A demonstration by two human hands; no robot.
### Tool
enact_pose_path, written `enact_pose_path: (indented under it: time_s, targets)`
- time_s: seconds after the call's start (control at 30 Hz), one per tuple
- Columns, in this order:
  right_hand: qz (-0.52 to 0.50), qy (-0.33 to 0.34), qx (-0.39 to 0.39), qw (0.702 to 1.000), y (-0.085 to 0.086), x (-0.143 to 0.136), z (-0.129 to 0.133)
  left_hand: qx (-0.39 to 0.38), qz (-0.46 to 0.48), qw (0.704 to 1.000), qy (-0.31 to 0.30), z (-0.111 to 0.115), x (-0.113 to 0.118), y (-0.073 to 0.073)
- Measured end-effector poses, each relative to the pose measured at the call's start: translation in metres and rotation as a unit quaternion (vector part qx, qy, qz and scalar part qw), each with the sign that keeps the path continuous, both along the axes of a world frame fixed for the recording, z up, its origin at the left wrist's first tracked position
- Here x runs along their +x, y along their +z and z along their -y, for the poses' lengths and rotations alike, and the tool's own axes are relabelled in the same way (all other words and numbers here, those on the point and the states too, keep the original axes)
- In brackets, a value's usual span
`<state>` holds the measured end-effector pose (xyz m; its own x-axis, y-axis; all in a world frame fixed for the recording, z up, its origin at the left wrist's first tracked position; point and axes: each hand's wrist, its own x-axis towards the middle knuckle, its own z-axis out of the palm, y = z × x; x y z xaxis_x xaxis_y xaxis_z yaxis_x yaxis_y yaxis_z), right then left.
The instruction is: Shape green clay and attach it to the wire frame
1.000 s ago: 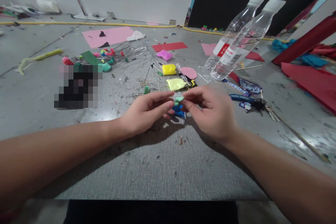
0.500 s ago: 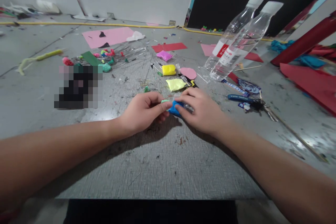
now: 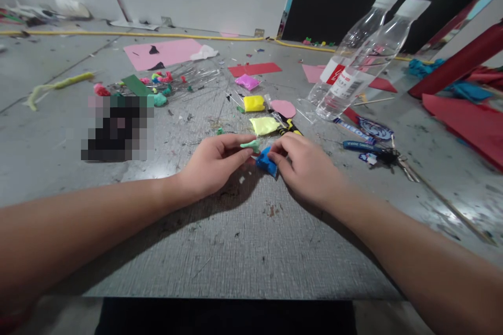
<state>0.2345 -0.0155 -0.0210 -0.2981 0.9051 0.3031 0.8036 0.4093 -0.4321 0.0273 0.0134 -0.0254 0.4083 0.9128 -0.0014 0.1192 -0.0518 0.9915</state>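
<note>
My left hand (image 3: 214, 163) pinches a small light-green piece of clay (image 3: 250, 144) between thumb and forefinger. My right hand (image 3: 304, 165) grips a blue lump of clay in a clear bag (image 3: 266, 161) just beside it, low over the grey table (image 3: 220, 251). The two pieces are close together, slightly apart. Behind my hands lie bags of pale yellow clay (image 3: 263, 125), bright yellow clay (image 3: 253, 103) and magenta clay (image 3: 246, 82).
Two clear water bottles (image 3: 359, 70) lean at the right, with a keyring and lanyards (image 3: 371, 149) near them. Pink paper (image 3: 167, 54), red paper (image 3: 469, 120), a pink disc (image 3: 283, 108), clay bits and pins (image 3: 165, 86) lie scattered. A blurred dark object (image 3: 116, 128) sits at left.
The green bit has passed from between both hands into my left fingers alone. My right hand dropped to the table and took hold of the blue clay bag, then drew it slightly right.
</note>
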Motion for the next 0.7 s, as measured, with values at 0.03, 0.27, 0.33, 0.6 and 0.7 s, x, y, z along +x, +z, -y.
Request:
enact_pose_path:
  time_s: [0.03,0.27,0.33,0.6,0.7]
  targets:
    - [0.003,0.008,0.003,1.0,-0.0001,0.0006,0.0004,0.002,0.009,1.0,0.003,-0.0002,0.0002,-0.0006]
    - [0.039,0.041,0.025,0.998,-0.0014,0.005,-0.0007,0.048,0.015,0.998,-0.025,-0.0011,-0.0002,-0.0027]
    - [0.044,0.029,0.029,0.998,-0.0017,0.0054,-0.0012,0.054,0.017,0.998,-0.033,-0.001,-0.0004,-0.002]
    - [0.083,0.053,0.036,0.995,0.001,0.003,0.0036,0.043,0.025,0.998,-0.045,0.0009,-0.0006,-0.0062]
    - [0.094,0.052,0.038,0.993,0.0013,0.0038,0.0038,0.064,0.011,0.996,-0.059,0.0011,-0.0002,-0.0087]
